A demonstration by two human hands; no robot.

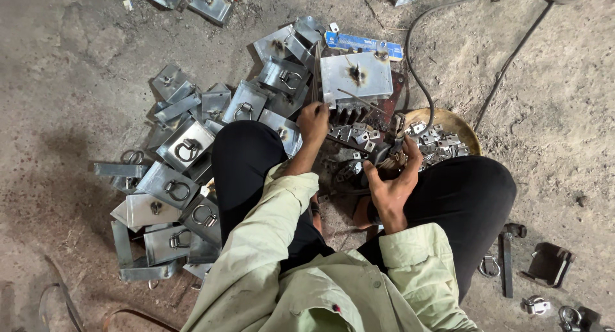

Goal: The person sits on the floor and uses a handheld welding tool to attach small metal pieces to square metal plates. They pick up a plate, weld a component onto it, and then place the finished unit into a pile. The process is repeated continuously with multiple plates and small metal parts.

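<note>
I squat on a dirt floor with my knees apart. My left hand [314,122] reaches forward and touches the near edge of a grey metal plate [356,77] with a dark burn mark at its middle. My right hand [392,178] is shut on a welding electrode holder [393,134], whose thin rod [362,100] slants up across the plate. Small metal brackets [359,134] lie between my hands.
A heap of bent metal plates with rings [186,146] spreads on my left. A round pan of small brackets [448,130] sits by my right knee. Black cables [506,63] cross the floor at the upper right. Loose ring parts [535,303] lie at the lower right.
</note>
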